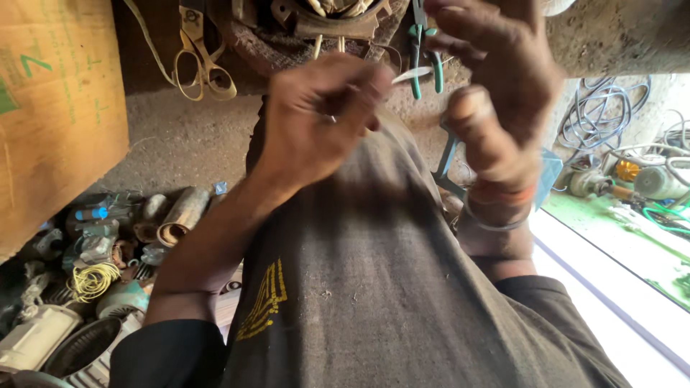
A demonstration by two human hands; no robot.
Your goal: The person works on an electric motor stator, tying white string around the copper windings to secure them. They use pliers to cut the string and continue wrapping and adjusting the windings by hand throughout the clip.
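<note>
While your left hand point(316, 115) pinches a thin pale strip point(411, 75) above your lap and your right hand point(496, 93) hovers open, the strip could slip into the clutter point(93, 251) below.

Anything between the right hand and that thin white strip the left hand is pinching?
Nothing visible does. The right hand hangs open just beside the white strip, which juts from the left hand; only open air lies between. The green-handled pliers lie behind it.

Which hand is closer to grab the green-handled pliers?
Right, probably. The right hand is raised with open fingers beside the green-handled pliers; the left hand is pinched on a thin white piece.
</note>
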